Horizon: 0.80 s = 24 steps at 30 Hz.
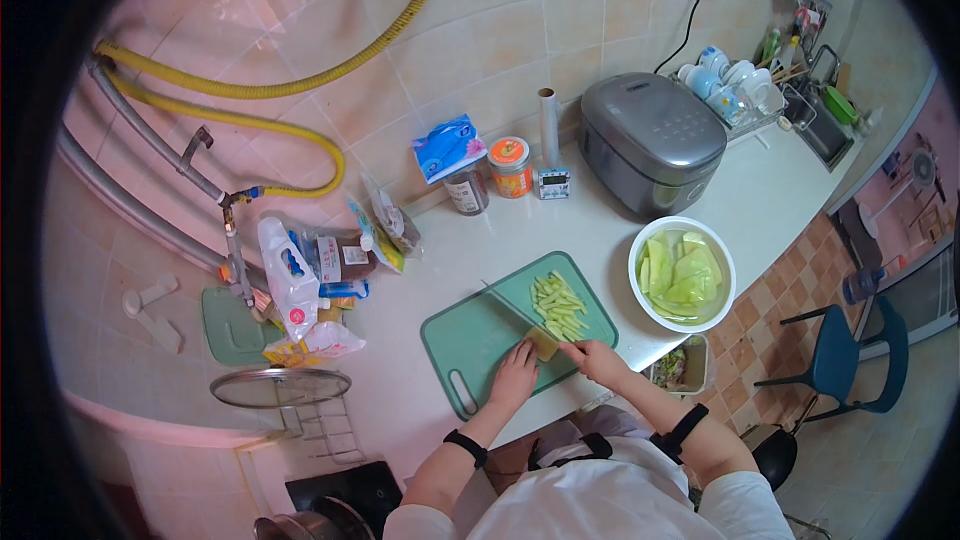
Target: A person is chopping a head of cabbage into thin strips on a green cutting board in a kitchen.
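My right hand (596, 364) grips the handle of a kitchen knife (514, 306), whose blade points up and to the left over the green cutting board (469, 326). My left hand (517, 371) lies on the board with its fingertips against a yellowish piece of vegetable (541, 343), close beside the blade. Just beyond the knife is a pile of pale green vegetable strips (559, 304). Right of the board stands a white bowl (635, 300) holding several light green vegetable slabs (686, 274) in water.
A grey rice cooker (652, 142) stands behind the bowl. A timer (554, 184), an orange-lidded can (511, 165) and a jar (466, 191) line the wall. Bottles and packets (292, 277) crowd the left. A scrap bin (682, 367) sits below the counter's front edge.
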{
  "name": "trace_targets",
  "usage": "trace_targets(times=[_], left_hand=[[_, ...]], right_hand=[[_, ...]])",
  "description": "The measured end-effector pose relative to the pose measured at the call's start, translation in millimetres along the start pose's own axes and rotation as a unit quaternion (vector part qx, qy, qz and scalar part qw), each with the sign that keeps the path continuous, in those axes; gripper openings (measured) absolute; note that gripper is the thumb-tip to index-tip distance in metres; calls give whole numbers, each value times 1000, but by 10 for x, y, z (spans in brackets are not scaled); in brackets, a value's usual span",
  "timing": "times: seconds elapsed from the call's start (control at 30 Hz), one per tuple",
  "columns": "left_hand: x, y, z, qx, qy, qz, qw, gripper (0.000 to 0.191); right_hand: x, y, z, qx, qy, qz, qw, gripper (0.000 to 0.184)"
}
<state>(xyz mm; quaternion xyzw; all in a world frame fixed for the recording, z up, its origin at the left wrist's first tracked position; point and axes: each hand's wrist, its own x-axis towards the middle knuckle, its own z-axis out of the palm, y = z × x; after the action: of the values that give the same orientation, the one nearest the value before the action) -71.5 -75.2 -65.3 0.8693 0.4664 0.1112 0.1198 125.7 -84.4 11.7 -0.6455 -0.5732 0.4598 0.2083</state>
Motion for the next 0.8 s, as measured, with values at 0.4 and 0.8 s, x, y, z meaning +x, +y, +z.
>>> trace_targets(times=[0.4, 0.8], left_hand=[[21, -57, 56, 4, 27, 18, 999, 35], [41, -74, -4, -1, 16, 42, 999, 31]], right_hand=[[-78, 1, 141, -87, 14, -10, 996, 45], [-69, 14, 193, -92, 10, -6, 996, 46]])
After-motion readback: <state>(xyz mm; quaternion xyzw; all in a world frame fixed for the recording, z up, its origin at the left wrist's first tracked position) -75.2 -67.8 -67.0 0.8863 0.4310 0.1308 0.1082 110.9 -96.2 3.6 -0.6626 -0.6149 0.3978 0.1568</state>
